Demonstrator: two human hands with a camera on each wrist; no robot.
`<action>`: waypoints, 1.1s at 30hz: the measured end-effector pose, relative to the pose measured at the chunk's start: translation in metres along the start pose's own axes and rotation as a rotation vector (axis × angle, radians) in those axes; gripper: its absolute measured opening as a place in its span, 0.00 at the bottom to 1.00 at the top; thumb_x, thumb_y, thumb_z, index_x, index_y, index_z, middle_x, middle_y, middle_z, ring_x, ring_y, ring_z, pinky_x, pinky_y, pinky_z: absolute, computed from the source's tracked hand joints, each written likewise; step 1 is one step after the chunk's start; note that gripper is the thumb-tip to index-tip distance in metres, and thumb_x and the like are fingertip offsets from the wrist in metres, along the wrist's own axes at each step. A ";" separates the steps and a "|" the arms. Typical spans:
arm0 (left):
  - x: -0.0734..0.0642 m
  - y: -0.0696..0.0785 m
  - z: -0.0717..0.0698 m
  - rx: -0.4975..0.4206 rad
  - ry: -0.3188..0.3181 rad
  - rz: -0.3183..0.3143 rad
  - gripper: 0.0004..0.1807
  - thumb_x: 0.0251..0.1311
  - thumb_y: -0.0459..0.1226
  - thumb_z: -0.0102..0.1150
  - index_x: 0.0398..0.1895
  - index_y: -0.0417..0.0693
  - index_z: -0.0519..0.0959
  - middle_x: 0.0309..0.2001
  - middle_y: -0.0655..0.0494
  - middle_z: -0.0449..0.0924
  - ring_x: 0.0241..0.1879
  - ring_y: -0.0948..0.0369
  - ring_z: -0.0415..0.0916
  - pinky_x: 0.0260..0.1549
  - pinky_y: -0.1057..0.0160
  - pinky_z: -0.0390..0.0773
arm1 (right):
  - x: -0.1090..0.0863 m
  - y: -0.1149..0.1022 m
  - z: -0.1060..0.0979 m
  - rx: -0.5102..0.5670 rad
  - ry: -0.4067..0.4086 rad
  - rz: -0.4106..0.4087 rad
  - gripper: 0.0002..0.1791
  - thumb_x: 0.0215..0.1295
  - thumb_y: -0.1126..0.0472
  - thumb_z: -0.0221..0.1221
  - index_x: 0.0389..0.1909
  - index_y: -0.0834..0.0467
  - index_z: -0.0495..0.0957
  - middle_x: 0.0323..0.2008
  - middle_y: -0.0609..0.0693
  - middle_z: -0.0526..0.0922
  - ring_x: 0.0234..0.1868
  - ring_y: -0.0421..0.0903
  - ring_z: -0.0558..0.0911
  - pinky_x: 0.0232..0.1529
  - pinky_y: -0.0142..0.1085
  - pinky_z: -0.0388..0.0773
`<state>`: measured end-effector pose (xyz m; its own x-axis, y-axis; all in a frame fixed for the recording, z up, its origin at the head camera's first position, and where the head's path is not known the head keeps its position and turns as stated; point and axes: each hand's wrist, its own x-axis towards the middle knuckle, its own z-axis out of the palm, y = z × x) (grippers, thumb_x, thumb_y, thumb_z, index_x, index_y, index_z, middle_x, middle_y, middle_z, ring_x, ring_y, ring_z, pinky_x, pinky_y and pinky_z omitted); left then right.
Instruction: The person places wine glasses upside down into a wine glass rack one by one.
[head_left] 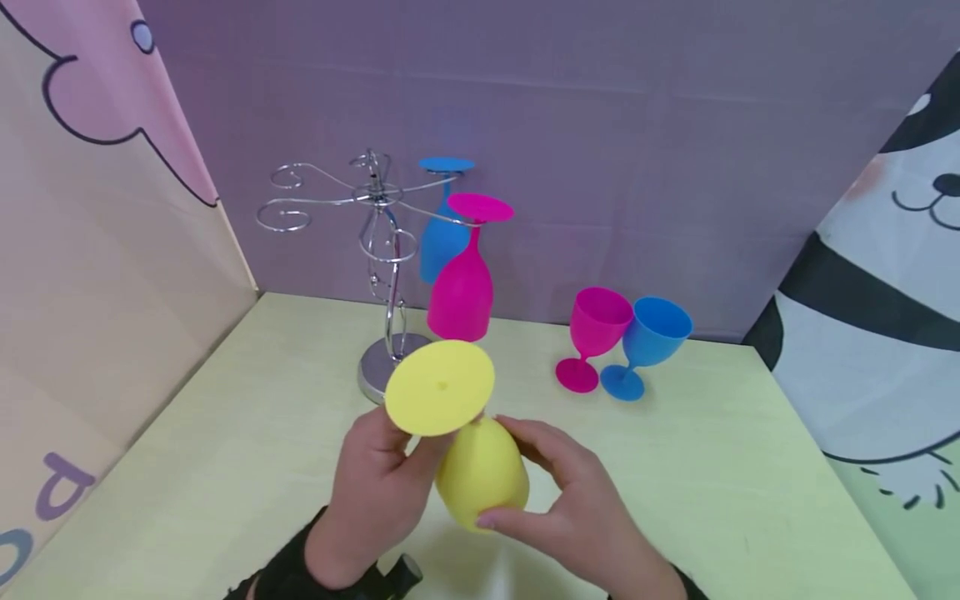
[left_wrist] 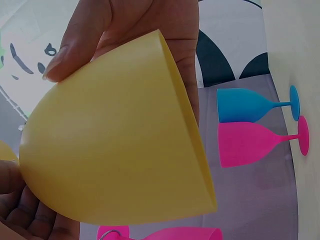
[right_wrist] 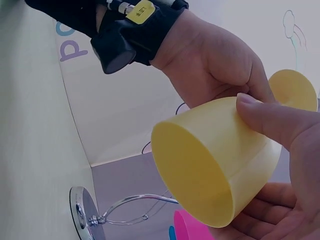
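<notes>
A yellow plastic goblet [head_left: 483, 479] is held in both hands above the table, tilted upside down with its round foot up toward the head camera. My left hand [head_left: 386, 479] grips it by the stem, just under the foot. Around the bowl, my right hand [head_left: 577, 496] has its thumb on the near side and fingers on the far side. The bowl's open rim [right_wrist: 192, 175] shows in the right wrist view, with nothing inside. Behind the hands stands a silver wire goblet rack [head_left: 378, 196]; a pink goblet [head_left: 463, 292] and a blue goblet [head_left: 441, 243] hang upside down from its right arms.
To the right on the pale table [head_left: 697, 467], a second pink goblet [head_left: 598, 323] and a second blue goblet [head_left: 656, 332] stand upright side by side. Curled arms on the rack's left hold no goblets. A purple backdrop [head_left: 600, 167] closes the table's far edge.
</notes>
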<state>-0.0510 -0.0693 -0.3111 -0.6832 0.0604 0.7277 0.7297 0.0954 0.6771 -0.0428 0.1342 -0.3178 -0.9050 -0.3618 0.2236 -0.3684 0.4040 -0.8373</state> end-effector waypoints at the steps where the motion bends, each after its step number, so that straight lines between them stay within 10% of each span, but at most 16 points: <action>1: 0.000 0.000 0.000 -0.001 0.000 -0.001 0.14 0.59 0.21 0.57 0.46 0.42 0.81 0.40 0.53 0.86 0.49 0.57 0.80 0.51 0.59 0.80 | 0.000 0.000 0.000 -0.003 0.001 0.017 0.39 0.47 0.43 0.73 0.62 0.35 0.70 0.57 0.34 0.77 0.57 0.35 0.76 0.58 0.38 0.76; 33: -0.003 0.005 -0.001 -0.185 0.130 -0.121 0.17 0.55 0.19 0.60 0.50 0.29 0.79 0.47 0.50 0.85 0.48 0.54 0.80 0.49 0.56 0.81 | -0.002 0.006 0.005 0.021 -0.020 -0.033 0.37 0.49 0.44 0.72 0.63 0.37 0.71 0.56 0.34 0.77 0.57 0.37 0.77 0.57 0.38 0.77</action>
<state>-0.0446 -0.0698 -0.3099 -0.7652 -0.0695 0.6400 0.6438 -0.0897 0.7599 -0.0423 0.1329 -0.3254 -0.8879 -0.3912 0.2420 -0.3935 0.3736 -0.8400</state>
